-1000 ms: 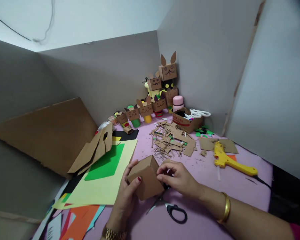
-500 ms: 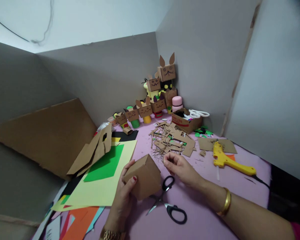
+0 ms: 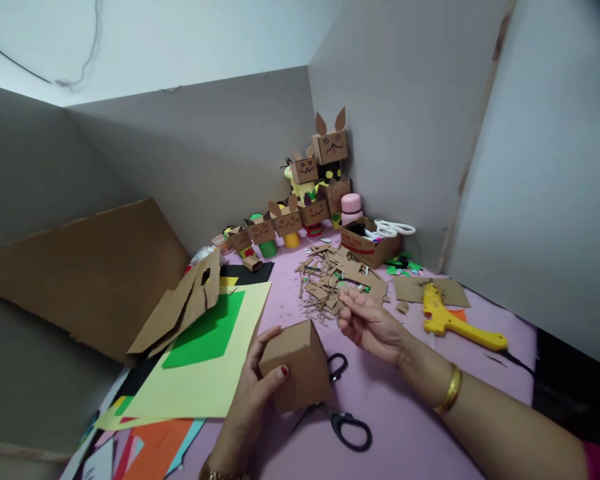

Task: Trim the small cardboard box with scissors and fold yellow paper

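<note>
My left hand (image 3: 250,402) grips a small brown cardboard box (image 3: 303,377) from its left side, the thumb across the near face. Black-handled scissors (image 3: 351,432) lie on the table, partly hidden behind the box. To the right, my right hand (image 3: 373,330) is raised with thumb and fingertips pinched together and the other fingers curled. Anything between those fingertips is too small to make out. Just beyond it spreads a heap of cardboard scraps (image 3: 325,283).
A yellow glue gun (image 3: 463,327) rests on the right by a cardboard piece. Behind stand cardboard animal figures (image 3: 287,223), a pink flask (image 3: 351,208) and a box (image 3: 373,247) holding white scissors. Coloured paper sheets (image 3: 195,393) and folded cardboard (image 3: 180,310) cover the left.
My right hand has moved forward, away from the box and over the edge of the scrap heap. The box has shifted slightly right and towards me, covering more of the scissors.
</note>
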Available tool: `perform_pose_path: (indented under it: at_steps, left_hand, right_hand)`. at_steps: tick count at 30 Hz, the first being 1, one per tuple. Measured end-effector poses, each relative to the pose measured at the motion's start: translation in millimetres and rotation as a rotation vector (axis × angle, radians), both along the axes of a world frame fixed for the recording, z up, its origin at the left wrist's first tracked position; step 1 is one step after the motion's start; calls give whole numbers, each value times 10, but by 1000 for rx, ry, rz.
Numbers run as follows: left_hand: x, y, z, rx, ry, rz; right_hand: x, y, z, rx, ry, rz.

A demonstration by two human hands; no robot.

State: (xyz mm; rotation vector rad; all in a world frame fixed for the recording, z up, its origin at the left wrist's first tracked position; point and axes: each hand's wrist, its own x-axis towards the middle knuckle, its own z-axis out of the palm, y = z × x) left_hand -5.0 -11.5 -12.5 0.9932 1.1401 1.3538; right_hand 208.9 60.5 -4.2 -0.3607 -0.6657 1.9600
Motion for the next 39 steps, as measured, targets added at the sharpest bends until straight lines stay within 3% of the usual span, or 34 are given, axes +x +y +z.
perform_pose_path:
  at_steps: [7,15,21,24,26,28,32,39]
  left_hand:
    - [-39,31,56,42,-110,37]
    - [-89,37,99,56,-244,196]
    - [-184,68,27,40,-333,280]
    - [-183,76,20,29,-368,258]
    - [-167,78,30,31,-402,253]
    - [-151,82,43,23,-460,272]
    - [-148,105,41,-33,-600,300]
    - [-193,135,-56,-71,-696,156]
  right_hand:
    - [247,268,-16,-26,20,-128]
    - [541,483,-45,54,-91,-441]
    - [478,575,-219,144,-344,-681]
    - [332,468,-253,393,-742,-793]
    - [252,391,-260,620,-1056,-800]
    - [200,335,-265,735,-1197,-733]
    - [139,284,-284,828,-1229,-664]
    - [106,248,-289,891,-1303,-656]
